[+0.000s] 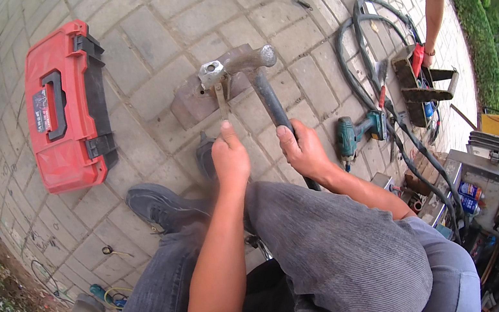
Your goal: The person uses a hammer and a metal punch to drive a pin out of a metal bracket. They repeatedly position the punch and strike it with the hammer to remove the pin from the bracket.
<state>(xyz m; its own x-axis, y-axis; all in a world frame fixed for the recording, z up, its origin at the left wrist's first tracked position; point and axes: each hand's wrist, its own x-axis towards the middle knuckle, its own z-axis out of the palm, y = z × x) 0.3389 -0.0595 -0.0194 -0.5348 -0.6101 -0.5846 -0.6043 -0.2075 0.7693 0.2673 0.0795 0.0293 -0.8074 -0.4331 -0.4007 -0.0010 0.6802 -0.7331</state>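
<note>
My right hand (305, 149) is wrapped round the dark handle of a hammer (270, 102). The worn metal head lies level over a reddish-brown block (193, 103) on the paving. My left hand (231, 159) is closed, thumb uppermost, on a narrow metal bar (222, 99) that reaches out over the block. At the bar's far end sits a silvery metal piece with a round hole (211, 74), close beside the hammer head. Whether the two touch, I cannot tell. Part of the block is hidden behind the hammer and the bar.
A red and black toolbox (73, 86) lies on the left. To the right are a teal cordless drill (346, 137), a thick looped cable (343, 27) and an open tool carrier (413, 97), into which another person's arm (434, 12) reaches. My dark shoe (156, 203) stands before me.
</note>
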